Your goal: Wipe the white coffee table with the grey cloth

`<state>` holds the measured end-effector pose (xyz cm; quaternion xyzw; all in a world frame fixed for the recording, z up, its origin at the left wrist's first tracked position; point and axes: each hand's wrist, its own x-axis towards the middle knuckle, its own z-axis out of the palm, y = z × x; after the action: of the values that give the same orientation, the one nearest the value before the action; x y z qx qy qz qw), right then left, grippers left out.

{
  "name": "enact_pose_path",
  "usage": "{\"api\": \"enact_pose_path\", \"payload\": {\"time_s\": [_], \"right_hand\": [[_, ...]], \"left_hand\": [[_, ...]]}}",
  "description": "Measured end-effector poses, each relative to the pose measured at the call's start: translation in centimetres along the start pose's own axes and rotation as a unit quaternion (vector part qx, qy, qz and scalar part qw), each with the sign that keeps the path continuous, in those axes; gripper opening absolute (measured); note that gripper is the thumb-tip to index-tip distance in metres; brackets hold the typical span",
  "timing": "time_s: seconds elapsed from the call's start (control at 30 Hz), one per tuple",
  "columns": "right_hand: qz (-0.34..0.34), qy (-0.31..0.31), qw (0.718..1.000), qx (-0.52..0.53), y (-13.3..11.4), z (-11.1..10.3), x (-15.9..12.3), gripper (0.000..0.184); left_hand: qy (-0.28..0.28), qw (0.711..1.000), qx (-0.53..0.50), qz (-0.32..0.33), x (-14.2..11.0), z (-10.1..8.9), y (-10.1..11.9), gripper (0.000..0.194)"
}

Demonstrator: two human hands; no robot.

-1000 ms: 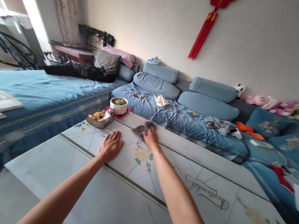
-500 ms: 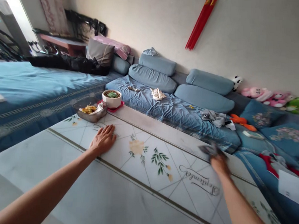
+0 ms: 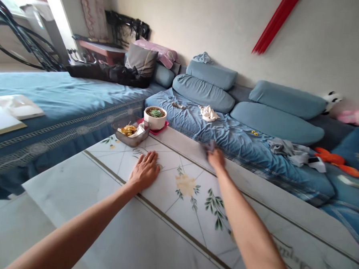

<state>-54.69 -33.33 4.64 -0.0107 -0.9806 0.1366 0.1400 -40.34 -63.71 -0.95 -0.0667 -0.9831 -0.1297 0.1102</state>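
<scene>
My left hand [image 3: 145, 171] lies flat on the white flower-patterned table [image 3: 89, 182], fingers stretched out and together, holding nothing. My right hand [image 3: 216, 158] reaches further across, near the table's far edge, and is closed on a small grey cloth [image 3: 209, 145] that it presses against the tabletop. The cloth is slightly blurred. A clear tray of food scraps [image 3: 131, 129] and a white bowl with a green plant [image 3: 155, 116] on a red mat stand at the table's far left corner, a little beyond my left hand.
A blue sofa [image 3: 227, 133] with long cushions runs behind the table and carries a crumpled tissue [image 3: 208, 112], grey clothing [image 3: 287, 148] and an orange toy [image 3: 336, 159]. A blue bed [image 3: 49, 99] with white boxes lies to the left. Red tassels [image 3: 275, 23] hang on the wall.
My right hand swept the grey cloth far right along the table's edge, then back left to near the middle. My left hand stayed flat in place.
</scene>
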Motion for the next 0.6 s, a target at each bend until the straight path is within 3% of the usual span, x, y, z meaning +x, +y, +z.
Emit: {"api": "enact_pose_path", "payload": {"time_s": [0.1,0.2,0.27,0.37,0.5,0.6], "right_hand": [[-0.066,-0.03,0.997,0.017,-8.2,3.8,2.7,0.033],[-0.12,-0.077,0.989,0.04,-15.2,6.9,2.9,0.056],[-0.145,-0.108,0.982,0.047,-17.3,7.5,1.4,0.062],[-0.19,-0.143,0.97,0.054,-17.3,6.3,-3.4,0.065],[-0.251,-0.167,0.951,0.072,-15.8,3.0,-13.9,0.067],[-0.255,-0.154,0.95,0.09,-13.8,0.7,-22.8,0.07]], "left_hand": [[0.006,1.0,0.003,0.002,0.0,0.2,0.0,0.066],[0.028,0.999,-0.015,0.004,0.0,0.8,-0.1,0.065],[0.055,0.997,-0.047,-0.01,0.2,1.4,-0.3,0.067],[0.128,0.982,-0.132,-0.039,0.8,2.1,-1.0,0.07],[0.214,0.951,-0.217,-0.044,1.4,1.8,-2.4,0.067],[0.141,0.972,-0.185,-0.022,1.4,0.8,-3.0,0.061]]}}
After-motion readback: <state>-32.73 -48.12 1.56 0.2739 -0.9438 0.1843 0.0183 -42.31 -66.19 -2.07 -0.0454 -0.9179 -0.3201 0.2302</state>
